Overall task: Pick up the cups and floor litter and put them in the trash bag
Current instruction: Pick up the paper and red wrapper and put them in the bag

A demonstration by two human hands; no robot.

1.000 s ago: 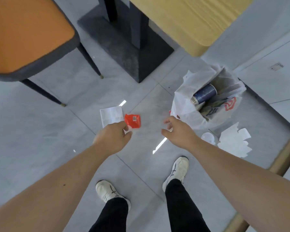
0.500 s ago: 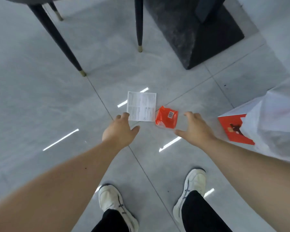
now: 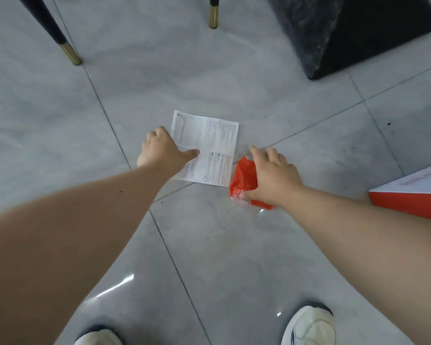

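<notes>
A white printed paper sheet (image 3: 214, 145) lies flat on the grey tile floor. My left hand (image 3: 162, 151) rests on its left edge, thumb pressed onto the paper, fingers curled at the border. Just right of the sheet lies a crumpled red wrapper (image 3: 243, 179). My right hand (image 3: 271, 178) covers the wrapper from above, fingers spread over it and thumb at its lower end; a firm grip is not clear. The trash bag is out of view.
A red and white flat carton (image 3: 408, 197) lies at the right edge. Two black chair legs with gold tips (image 3: 70, 52) stand at the top left and centre. A black table base (image 3: 353, 33) fills the top right. My shoes (image 3: 309, 327) are at the bottom.
The view dropped closer to the floor. My left hand moved forward onto the paper sheet, and my right hand moved left and down onto the red wrapper.
</notes>
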